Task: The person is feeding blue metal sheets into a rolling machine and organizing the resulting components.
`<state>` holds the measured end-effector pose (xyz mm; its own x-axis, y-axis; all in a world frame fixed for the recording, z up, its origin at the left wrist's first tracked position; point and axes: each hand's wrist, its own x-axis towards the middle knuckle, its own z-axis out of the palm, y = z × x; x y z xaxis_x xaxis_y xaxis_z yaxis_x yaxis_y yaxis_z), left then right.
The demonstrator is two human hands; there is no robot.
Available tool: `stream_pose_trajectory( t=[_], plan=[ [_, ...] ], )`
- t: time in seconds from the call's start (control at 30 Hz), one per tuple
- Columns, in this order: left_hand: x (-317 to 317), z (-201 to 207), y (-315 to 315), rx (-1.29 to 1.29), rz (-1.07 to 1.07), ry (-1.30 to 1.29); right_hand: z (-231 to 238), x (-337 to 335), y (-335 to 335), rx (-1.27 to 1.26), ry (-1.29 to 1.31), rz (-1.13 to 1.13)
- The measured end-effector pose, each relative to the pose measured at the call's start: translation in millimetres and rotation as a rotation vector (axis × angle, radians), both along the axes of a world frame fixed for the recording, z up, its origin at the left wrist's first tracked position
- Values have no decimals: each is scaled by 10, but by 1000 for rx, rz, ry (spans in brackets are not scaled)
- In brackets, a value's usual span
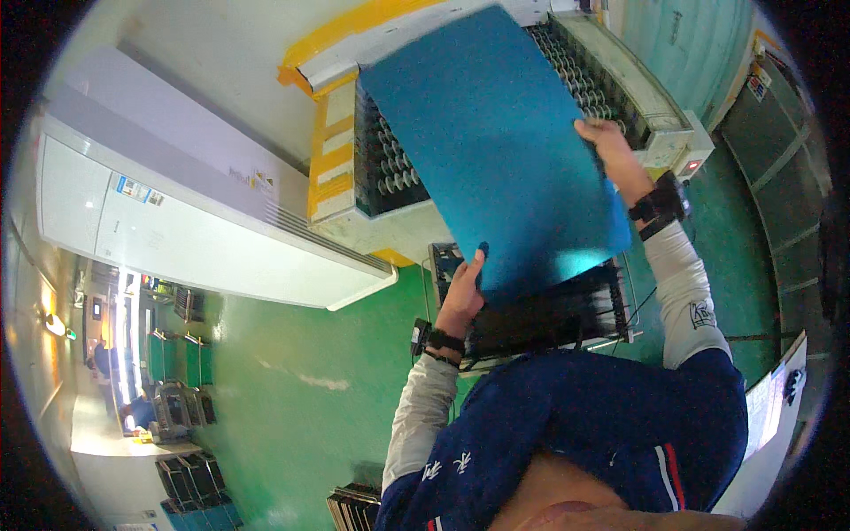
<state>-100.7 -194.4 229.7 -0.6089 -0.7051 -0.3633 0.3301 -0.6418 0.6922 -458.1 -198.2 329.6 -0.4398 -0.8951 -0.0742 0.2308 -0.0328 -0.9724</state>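
roller machine point(571, 71), middle blocked by blue panel point(500, 150) | white appliance point(212, 221) left of panel | panel kinda askew above machine | black rack point(549, 326) poking out under panel | left hand point(462, 290) pinching panel's lower-left corner, thumb up top | right hand point(614, 150) gripping panel's right edge, reaching farther out

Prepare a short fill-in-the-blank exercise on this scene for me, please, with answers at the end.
1. The left hand and right hand grip one sheet coloured ____.
2. The hand higher in the picture is the ____ one.
3. The long white unit is on the person's ____ side.
4. The floor is coloured ____.
Missing words: blue; right; left; green.
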Motion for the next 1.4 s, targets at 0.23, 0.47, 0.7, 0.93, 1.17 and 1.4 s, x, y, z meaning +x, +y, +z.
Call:
stream_pose_trajectory(
  t=[0.23, 0.47, 0.7, 0.93, 1.17, 1.4],
  plan=[
    [220, -1, -380, -29, 138, -178, -953, -130, -906, 208, 93, -34],
    [545, 206, -1523, -232, 152, -328, -510, -693, -1414, 287, 623, -210],
    [201, 500, -2089, -1452, 400, -1227, -563, -754, -933, -78, 1291, -384],
    [-512, 246, -1505, -1614, -86, -1519, -812, 34, -449, 131, 1517, -119],
    [-604, 338, -1927, -1514, -222, -1525, -834, -443, -753, 287, 1546, -171],
    [-731, 372, -2426, -1467, -259, -1482, -730, -819, -964, 346, 1452, -264]
  ],
)
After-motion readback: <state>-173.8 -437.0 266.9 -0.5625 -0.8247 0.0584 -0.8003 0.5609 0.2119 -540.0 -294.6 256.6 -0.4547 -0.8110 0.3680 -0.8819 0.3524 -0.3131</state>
